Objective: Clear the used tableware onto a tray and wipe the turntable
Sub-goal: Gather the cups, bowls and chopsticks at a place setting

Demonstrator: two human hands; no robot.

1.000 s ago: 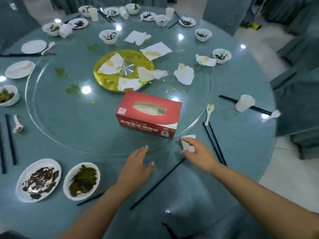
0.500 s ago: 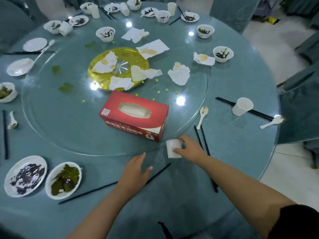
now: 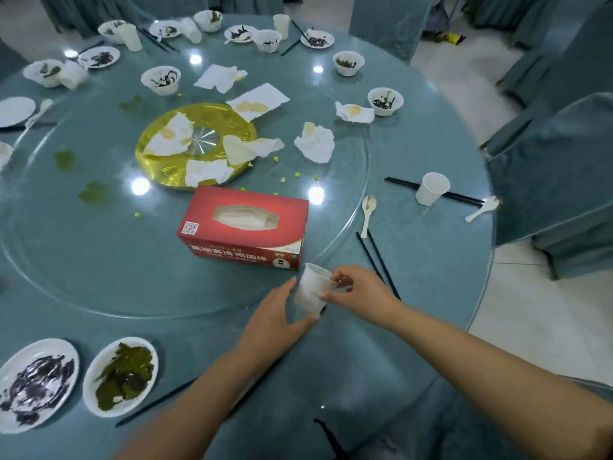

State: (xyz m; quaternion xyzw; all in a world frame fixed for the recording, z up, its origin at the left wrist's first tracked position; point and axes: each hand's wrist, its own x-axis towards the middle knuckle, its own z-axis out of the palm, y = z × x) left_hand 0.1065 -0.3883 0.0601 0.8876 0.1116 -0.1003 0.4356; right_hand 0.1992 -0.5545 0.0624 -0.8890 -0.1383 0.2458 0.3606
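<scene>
A small white paper cup [image 3: 311,288] is tilted just above the table's near edge. My right hand [image 3: 360,295] pinches its rim and side. My left hand [image 3: 277,318] cups it from the left and below, thumb under its base. The glass turntable [image 3: 99,254] carries a red tissue box [image 3: 245,227], a gold centre disc [image 3: 166,167], stained crumpled napkins [image 3: 315,142], green smears and small green bits. Two dirty plates [image 3: 122,375] lie at the near left. Black chopsticks [image 3: 378,260] and a white spoon [image 3: 367,210] lie to the right.
Another paper cup [image 3: 431,188] lies across chopsticks at the right, a spoon [image 3: 482,209] beside it. Several dirty bowls [image 3: 384,101], plates and cups ring the far rim. Covered chairs [image 3: 557,167] stand close on the right. No tray is in view.
My right hand took hold of the cup and lifted it, tilting it toward me. My left hand moved right and closed under the cup. The camera view shifted closer.
</scene>
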